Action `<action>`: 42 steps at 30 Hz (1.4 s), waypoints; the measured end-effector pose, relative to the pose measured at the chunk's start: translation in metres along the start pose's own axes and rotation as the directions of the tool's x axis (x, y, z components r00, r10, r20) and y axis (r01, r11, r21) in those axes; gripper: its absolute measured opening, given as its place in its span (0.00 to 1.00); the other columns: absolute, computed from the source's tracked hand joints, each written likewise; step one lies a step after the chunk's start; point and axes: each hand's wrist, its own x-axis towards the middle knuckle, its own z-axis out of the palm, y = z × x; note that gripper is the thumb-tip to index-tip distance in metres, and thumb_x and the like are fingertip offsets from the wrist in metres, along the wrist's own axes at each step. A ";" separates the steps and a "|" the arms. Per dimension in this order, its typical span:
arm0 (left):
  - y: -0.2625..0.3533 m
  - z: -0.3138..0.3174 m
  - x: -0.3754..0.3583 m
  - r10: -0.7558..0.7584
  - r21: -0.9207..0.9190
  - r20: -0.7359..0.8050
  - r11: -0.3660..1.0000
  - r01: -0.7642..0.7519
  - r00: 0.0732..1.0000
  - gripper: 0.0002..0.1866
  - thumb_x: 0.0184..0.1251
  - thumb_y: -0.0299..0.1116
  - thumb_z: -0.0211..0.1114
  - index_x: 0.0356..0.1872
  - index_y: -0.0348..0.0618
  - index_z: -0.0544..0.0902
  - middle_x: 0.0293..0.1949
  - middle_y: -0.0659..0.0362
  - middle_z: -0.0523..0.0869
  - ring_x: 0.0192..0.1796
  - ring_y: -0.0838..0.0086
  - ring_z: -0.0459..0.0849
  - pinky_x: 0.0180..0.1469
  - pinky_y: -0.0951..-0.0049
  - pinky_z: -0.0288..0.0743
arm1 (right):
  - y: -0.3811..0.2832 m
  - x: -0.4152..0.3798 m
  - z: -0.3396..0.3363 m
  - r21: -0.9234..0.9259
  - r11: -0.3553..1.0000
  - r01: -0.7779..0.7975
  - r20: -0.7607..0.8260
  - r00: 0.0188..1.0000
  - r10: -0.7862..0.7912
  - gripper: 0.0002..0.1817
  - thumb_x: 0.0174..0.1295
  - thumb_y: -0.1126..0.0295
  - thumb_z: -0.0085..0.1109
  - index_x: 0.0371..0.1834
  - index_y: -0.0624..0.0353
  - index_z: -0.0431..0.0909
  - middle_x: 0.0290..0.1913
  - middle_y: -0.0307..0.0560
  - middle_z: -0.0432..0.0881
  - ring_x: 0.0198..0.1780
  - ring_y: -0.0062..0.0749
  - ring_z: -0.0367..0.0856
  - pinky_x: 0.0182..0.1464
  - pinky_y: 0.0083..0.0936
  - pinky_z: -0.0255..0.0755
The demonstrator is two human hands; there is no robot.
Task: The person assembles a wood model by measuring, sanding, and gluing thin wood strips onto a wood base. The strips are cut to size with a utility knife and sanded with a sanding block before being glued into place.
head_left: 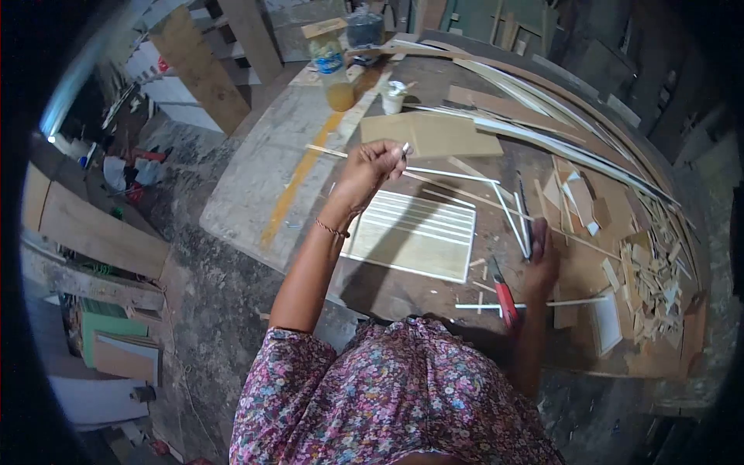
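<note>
A long thin wooden strip [457, 192] runs slantwise over the table, passing both hands. My left hand [372, 170] is closed around it, and a small white-tipped bit [406, 148] sticks up at its fingertips. My right hand [544, 260], slightly blurred, has its fingers closed at the strip farther right. Below my left hand lies a pale rectangular panel [418, 252] with white edging and several parallel white strips. A red-handled knife [505, 301] lies just left of my right wrist. White strips [508, 221] form a bent shape beside my right fingers.
A heap of wood offcuts [655, 287] covers the table's right side. Long curved strips [535, 89] lie along the back edge. A tan board [430, 133], a white cup [394, 97] and a plastic bottle [335, 81] stand beyond my left hand. Boards [101, 225] fill the left floor area.
</note>
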 end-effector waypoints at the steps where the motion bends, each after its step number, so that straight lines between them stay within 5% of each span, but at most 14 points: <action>1: 0.010 -0.007 0.001 0.012 -0.108 0.039 0.994 -0.008 0.999 0.09 0.59 0.33 0.58 0.33 0.36 0.76 0.21 0.66 0.73 0.22 0.84 0.67 0.27 0.84 0.61 | 0.012 -0.001 0.007 -0.166 0.986 -0.034 0.008 0.999 0.036 0.18 0.59 0.64 0.46 0.54 0.53 0.68 0.42 0.51 0.76 0.44 0.44 0.74 0.47 0.35 0.66; 3: 0.026 -0.021 0.005 0.049 -0.320 0.121 0.947 -0.008 0.991 0.11 0.58 0.33 0.58 0.37 0.36 0.74 0.22 0.66 0.72 0.22 0.83 0.67 0.29 0.83 0.61 | 0.000 0.008 0.012 -0.584 0.812 0.009 0.061 0.998 0.033 0.18 0.59 0.65 0.47 0.53 0.53 0.67 0.42 0.51 0.76 0.43 0.45 0.74 0.47 0.34 0.67; 6: 0.027 -0.036 0.013 0.149 -0.575 0.200 0.818 -0.007 0.968 0.11 0.57 0.32 0.58 0.39 0.37 0.72 0.22 0.67 0.70 0.23 0.83 0.67 0.32 0.81 0.62 | -0.079 0.026 0.029 -0.204 0.963 0.175 0.185 0.973 -0.138 0.16 0.59 0.66 0.49 0.51 0.56 0.70 0.41 0.50 0.77 0.43 0.42 0.74 0.47 0.32 0.67; 8: 0.027 -0.042 0.017 0.172 -0.638 0.228 0.770 0.014 0.958 0.11 0.57 0.30 0.58 0.40 0.39 0.71 0.24 0.67 0.70 0.25 0.82 0.68 0.34 0.79 0.63 | -0.154 0.029 0.050 0.388 0.907 -0.163 0.335 0.942 0.027 0.13 0.56 0.67 0.53 0.43 0.60 0.75 0.38 0.46 0.79 0.42 0.33 0.76 0.46 0.27 0.68; 10: 0.025 -0.045 0.022 0.189 -0.694 0.219 0.720 0.016 0.957 0.10 0.57 0.30 0.58 0.40 0.40 0.72 0.24 0.67 0.69 0.26 0.82 0.68 0.35 0.78 0.63 | -0.217 0.028 0.060 0.633 0.722 -0.280 0.514 0.849 -0.121 0.15 0.58 0.65 0.52 0.41 0.65 0.76 0.39 0.46 0.80 0.41 0.26 0.77 0.46 0.21 0.68; 12: 0.027 -0.051 0.024 0.187 -0.732 0.214 0.681 0.031 0.959 0.10 0.58 0.29 0.57 0.40 0.41 0.71 0.24 0.66 0.69 0.27 0.81 0.68 0.37 0.77 0.64 | -0.247 0.021 0.088 0.722 0.606 -0.335 0.529 0.831 -0.170 0.10 0.53 0.67 0.58 0.34 0.64 0.78 0.29 0.41 0.80 0.33 0.19 0.75 0.40 0.17 0.68; 19: 0.018 -0.093 0.036 0.160 -0.798 0.083 0.602 -0.030 0.984 0.10 0.62 0.29 0.52 0.43 0.39 0.70 0.25 0.64 0.70 0.28 0.79 0.69 0.39 0.74 0.68 | -0.286 0.016 0.138 0.726 0.445 -0.525 0.628 0.769 -0.117 0.07 0.52 0.71 0.60 0.26 0.64 0.77 0.23 0.35 0.76 0.26 0.14 0.69 0.30 0.13 0.64; 23: 0.019 -0.111 0.033 -0.048 -0.549 -0.154 0.835 -0.045 0.987 0.15 0.66 0.34 0.46 0.48 0.34 0.67 0.35 0.56 0.76 0.37 0.73 0.76 0.39 0.73 0.74 | -0.299 0.013 0.157 0.710 0.376 -0.595 0.668 0.739 -0.092 0.06 0.52 0.72 0.59 0.26 0.65 0.76 0.24 0.35 0.75 0.27 0.14 0.69 0.32 0.12 0.63; 26: 0.022 -0.111 0.025 -0.122 -0.338 -0.320 0.941 0.007 0.940 0.17 0.65 0.37 0.50 0.46 0.34 0.71 0.36 0.56 0.78 0.34 0.76 0.76 0.36 0.78 0.71 | -0.292 0.016 0.181 0.646 0.472 -0.600 0.684 0.729 -0.010 0.06 0.52 0.72 0.59 0.27 0.65 0.76 0.25 0.35 0.75 0.27 0.15 0.69 0.33 0.13 0.63; 29: -0.006 -0.123 0.014 -0.001 0.198 -0.310 0.978 0.065 0.951 0.18 0.62 0.43 0.54 0.35 0.33 0.76 0.29 0.63 0.77 0.32 0.82 0.75 0.35 0.81 0.71 | -0.297 0.027 0.194 0.696 0.383 -0.608 0.629 0.773 0.085 0.05 0.53 0.73 0.57 0.27 0.64 0.76 0.24 0.35 0.75 0.27 0.15 0.68 0.34 0.14 0.63; 32: -0.048 -0.128 0.015 0.023 0.344 -0.262 0.936 0.072 0.965 0.13 0.62 0.36 0.55 0.35 0.34 0.76 0.28 0.63 0.78 0.29 0.85 0.74 0.31 0.82 0.70 | -0.283 0.036 0.214 0.711 0.327 -0.623 0.622 0.773 0.122 0.03 0.53 0.78 0.51 0.28 0.63 0.76 0.24 0.37 0.75 0.25 0.15 0.69 0.30 0.15 0.65; 35: -0.043 -0.114 0.021 -0.032 0.060 -0.319 0.997 0.054 0.947 0.10 0.61 0.31 0.56 0.37 0.33 0.76 0.27 0.62 0.79 0.27 0.85 0.76 0.28 0.84 0.70 | -0.282 0.044 0.218 0.661 0.209 -0.720 0.701 0.693 0.169 0.04 0.55 0.75 0.51 0.29 0.62 0.76 0.24 0.38 0.76 0.21 0.16 0.69 0.22 0.15 0.65; 38: -0.052 -0.121 0.036 -0.062 -0.002 -0.344 0.998 0.065 0.937 0.08 0.58 0.25 0.57 0.37 0.32 0.76 0.24 0.62 0.79 0.22 0.85 0.75 0.23 0.86 0.69 | -0.271 0.053 0.230 0.631 0.142 -0.763 0.760 0.644 0.082 0.07 0.56 0.69 0.54 0.30 0.61 0.76 0.24 0.38 0.76 0.21 0.16 0.69 0.23 0.14 0.64; 42: -0.056 -0.132 0.057 -0.082 0.068 -0.382 0.991 0.116 0.921 0.06 0.57 0.24 0.58 0.33 0.30 0.77 0.22 0.61 0.80 0.21 0.85 0.76 0.22 0.86 0.69 | -0.250 0.078 0.239 0.565 0.243 -0.788 0.746 0.614 0.257 0.14 0.57 0.58 0.53 0.35 0.58 0.75 0.30 0.35 0.76 0.26 0.15 0.68 0.26 0.14 0.62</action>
